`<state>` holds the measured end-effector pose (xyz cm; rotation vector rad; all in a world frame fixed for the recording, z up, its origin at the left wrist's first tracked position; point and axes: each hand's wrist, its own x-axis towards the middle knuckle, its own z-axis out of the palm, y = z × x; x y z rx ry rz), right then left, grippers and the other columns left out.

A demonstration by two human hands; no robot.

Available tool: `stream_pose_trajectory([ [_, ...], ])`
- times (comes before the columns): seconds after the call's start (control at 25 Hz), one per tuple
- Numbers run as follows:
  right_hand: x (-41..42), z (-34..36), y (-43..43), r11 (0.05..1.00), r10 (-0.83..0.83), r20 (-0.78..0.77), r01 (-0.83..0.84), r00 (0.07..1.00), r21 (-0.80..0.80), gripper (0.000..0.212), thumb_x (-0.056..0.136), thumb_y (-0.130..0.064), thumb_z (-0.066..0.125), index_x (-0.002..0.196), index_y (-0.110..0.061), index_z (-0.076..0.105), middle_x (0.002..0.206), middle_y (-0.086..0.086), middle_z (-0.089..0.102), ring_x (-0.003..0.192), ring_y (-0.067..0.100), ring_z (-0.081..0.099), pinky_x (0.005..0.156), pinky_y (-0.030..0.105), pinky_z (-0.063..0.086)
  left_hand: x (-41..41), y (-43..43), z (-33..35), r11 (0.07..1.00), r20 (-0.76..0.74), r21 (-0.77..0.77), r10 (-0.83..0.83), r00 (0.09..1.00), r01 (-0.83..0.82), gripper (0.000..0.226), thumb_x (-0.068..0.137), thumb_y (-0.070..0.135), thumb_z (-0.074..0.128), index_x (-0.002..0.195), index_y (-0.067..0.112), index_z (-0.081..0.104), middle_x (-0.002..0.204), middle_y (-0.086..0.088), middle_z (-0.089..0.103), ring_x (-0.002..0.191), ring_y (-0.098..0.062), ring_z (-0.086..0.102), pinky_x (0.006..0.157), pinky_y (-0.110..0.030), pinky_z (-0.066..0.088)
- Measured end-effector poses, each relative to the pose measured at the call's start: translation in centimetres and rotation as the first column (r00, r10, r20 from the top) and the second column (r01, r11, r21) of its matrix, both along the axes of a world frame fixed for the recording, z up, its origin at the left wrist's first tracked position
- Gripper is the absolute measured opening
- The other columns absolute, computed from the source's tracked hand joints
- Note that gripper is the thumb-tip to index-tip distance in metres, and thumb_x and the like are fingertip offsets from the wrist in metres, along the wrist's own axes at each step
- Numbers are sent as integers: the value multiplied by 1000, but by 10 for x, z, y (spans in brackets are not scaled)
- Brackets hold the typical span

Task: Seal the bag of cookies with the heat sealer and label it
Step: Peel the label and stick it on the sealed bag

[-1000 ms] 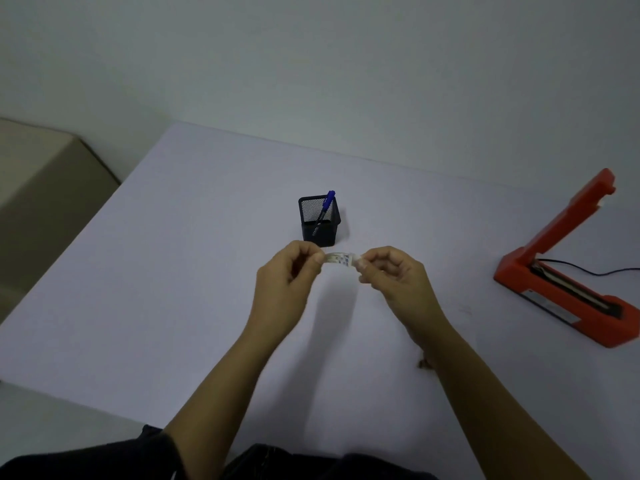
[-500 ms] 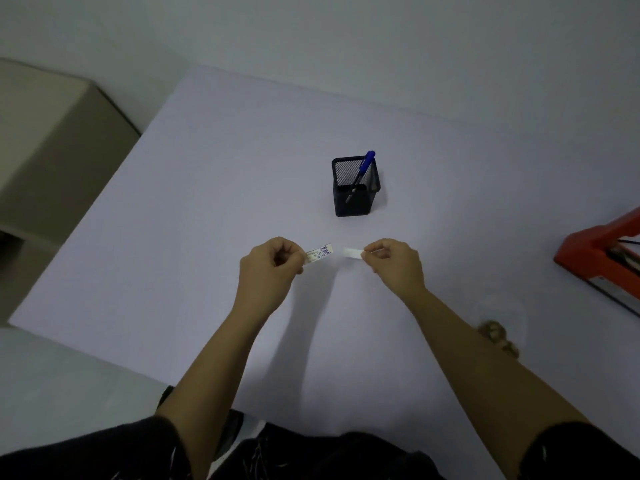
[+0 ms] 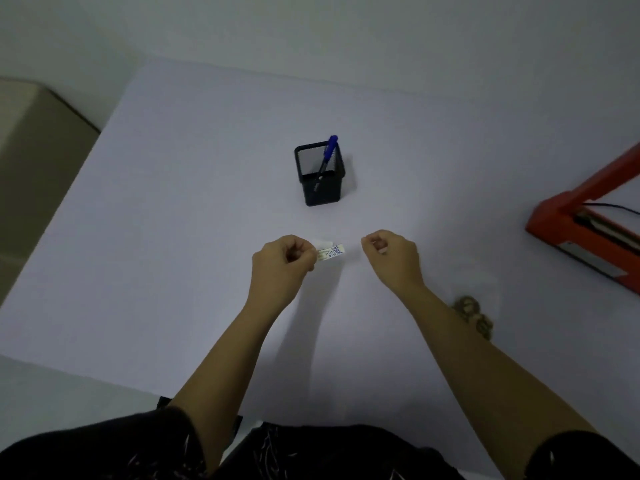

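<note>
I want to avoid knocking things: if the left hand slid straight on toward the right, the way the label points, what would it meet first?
Probably the right hand; nothing else lies past the label held by the left hand, though depth is unclear.

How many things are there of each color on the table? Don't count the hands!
Black: 1, the mesh pen cup
Blue: 1, the pen
Orange-red: 1, the heat sealer
White: 1, the label, held above the table
Brown: 1, the cookies
Total: 5
</note>
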<state>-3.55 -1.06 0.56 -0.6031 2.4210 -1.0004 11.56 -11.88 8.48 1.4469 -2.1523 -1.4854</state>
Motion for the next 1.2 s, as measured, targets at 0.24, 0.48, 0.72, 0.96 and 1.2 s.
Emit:
stream_pose_trajectory([
  [0.24,-45,28,108,964,-161,320,219,934,-152,23,88,-37,58,91,-18,69,82,-4,71,63,9,66,66,22,50,-91,63,-22,955,-19,-37,-295,955,294,11,85,14,60,82,11,69,70,-5,69,47,-2,48,43,-7,35],
  [0.48,-82,27,177,949,-181,391,264,902,-170,8,82,-27,69,88,-23,71,86,3,71,70,19,69,67,23,54,-148,123,-43,879,-21,-39,-477,879,476,10,86,17,61,82,15,70,67,0,68,48,2,47,47,-6,35],
  [0.72,-100,4,190,957,-185,366,251,912,-143,7,81,-22,69,78,-28,69,78,-3,70,69,18,67,70,27,54,-173,138,-67,866,47,-19,-498,866,500,10,86,14,61,84,13,70,68,2,68,48,5,50,48,-3,36],
  [0.96,-104,-24,179,978,-207,269,201,941,52,6,78,-30,69,82,-25,69,80,-8,69,79,10,65,77,33,55,-181,136,-91,865,178,-46,-486,856,500,11,85,13,61,86,8,71,76,-2,66,69,-13,56,54,-6,37],
  [1.2,-106,-26,173,975,-174,184,143,967,169,9,79,-30,66,84,-23,69,81,-5,70,77,13,64,69,28,52,-178,141,-102,876,194,-91,-452,871,475,11,85,15,62,85,8,70,80,-4,69,72,-11,56,56,-3,35],
])
